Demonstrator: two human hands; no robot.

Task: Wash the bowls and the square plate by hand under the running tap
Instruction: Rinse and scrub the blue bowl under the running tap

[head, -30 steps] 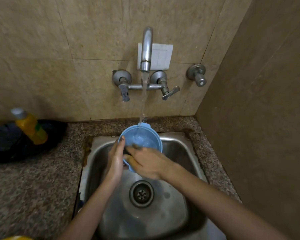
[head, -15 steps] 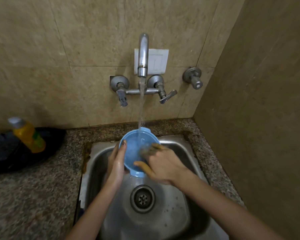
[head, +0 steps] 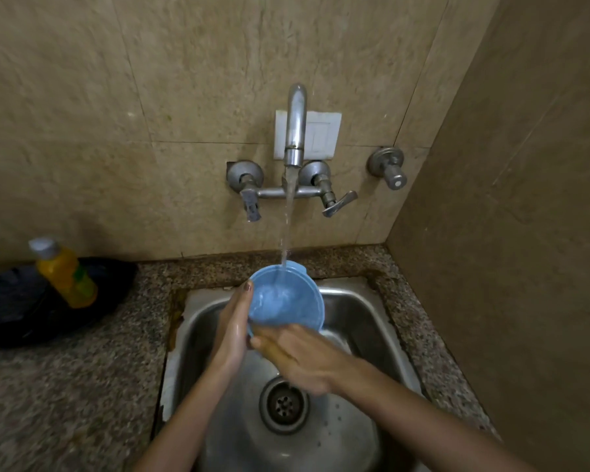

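Looking down through the head camera, I have the blue bowl (head: 286, 301) held over the far end of the steel sink (head: 355, 321), tipped so its mouth faces up and toward me. The stream of water (head: 286, 216) from the tap (head: 295, 124) falls just inside the bowl's far rim. A shallow, churned pool of water sits in the bowl. A small tab juts from that far rim.

The left hand (head: 232, 332) lies along the bowl's left outer wall. Its fingers (head: 242, 301) are straight and pressed together, one fingertip reaching the rim; its thumb is hidden from me. The right hand (head: 300, 359) is blurred. It lies across the bowl's near lower edge, with its fingers (head: 269, 342) stretched leftward and close together, their tips reaching the left hand. I cannot tell whether anything sits under that palm.

Below the hands, the sink's wet floor shows scattered drops around the drain (head: 284, 403). On the speckled stone counter (head: 65, 386) to the left, a bottle (head: 67, 277) of yellow liquid with a pale cap leans on a black object (head: 11, 315) that I cannot identify.

On the tiled wall, a white plate (head: 322, 134) sits behind the tap. A left handle (head: 249, 195) and a right lever (head: 339, 202) sit either side of the stream. A separate valve (head: 389, 168) is mounted farther right.
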